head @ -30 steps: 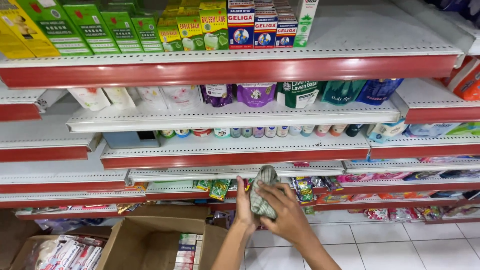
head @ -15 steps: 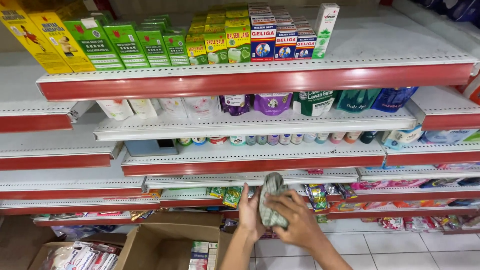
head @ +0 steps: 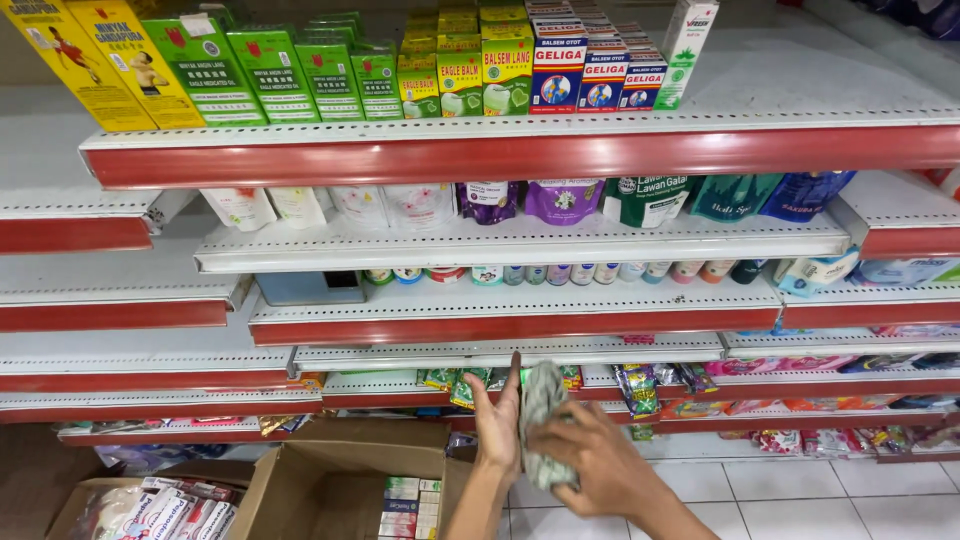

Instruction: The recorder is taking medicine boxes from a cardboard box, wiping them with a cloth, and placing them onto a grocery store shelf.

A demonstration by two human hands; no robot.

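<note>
Two hands low at centre: right hand (head: 590, 462) closed around a crumpled grey cloth (head: 543, 403), left hand (head: 497, 420) open, fingers up, palm flat against the cloth's left side. Grip same as half a second ago; cloth and hands sit about where they were, just in front of the lowest red-edged shelf (head: 400, 392). Open brown cardboard box (head: 330, 480) with small packs below left, more of it showing now. View tipped down slightly: green and yellow cartons (head: 350, 70) at top shelf edge sit higher in view.
</note>
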